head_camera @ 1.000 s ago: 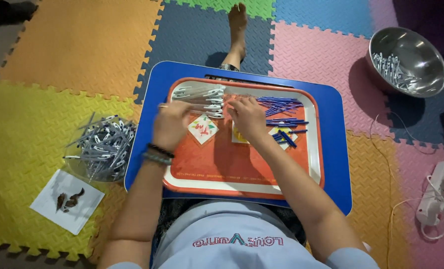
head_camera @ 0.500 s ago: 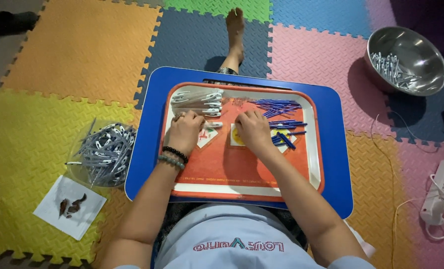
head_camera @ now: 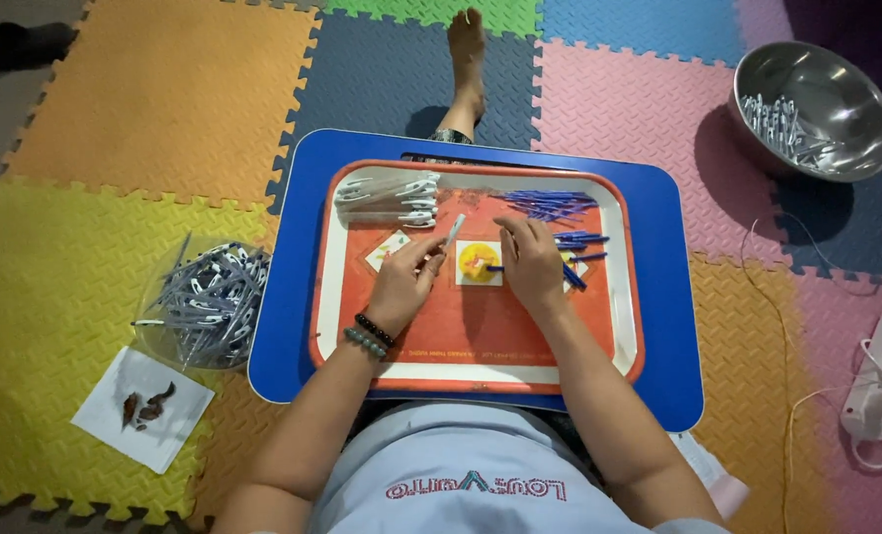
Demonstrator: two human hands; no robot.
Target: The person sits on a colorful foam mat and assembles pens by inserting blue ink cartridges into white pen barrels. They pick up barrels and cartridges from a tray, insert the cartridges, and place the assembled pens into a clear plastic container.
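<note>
- A white paper sheet (head_camera: 142,408) with dark scraps is lying on the yellow mat at the far left, and just above it a clear bowl (head_camera: 204,305) is holding a heap of pale pen barrels.
- The left hand (head_camera: 402,281) is hovering over the orange tray (head_camera: 481,361), its fingers pinching a slim white pen barrel (head_camera: 454,231) that is tilting up and away toward the tray's middle.
- A stack of white barrels (head_camera: 390,199) is lying in the tray's upper left corner, near that hand.
- The right hand (head_camera: 530,260) is resting beside the left, fingers curling onto a thin blue refill (head_camera: 494,268) lying over a small yellow card (head_camera: 479,262).
- More blue refills (head_camera: 552,206) are spreading along the tray's upper right, partly hidden by the right hand.
- A steel bowl (head_camera: 817,109) with more pieces is sitting well apart on the mat at upper right.
</note>
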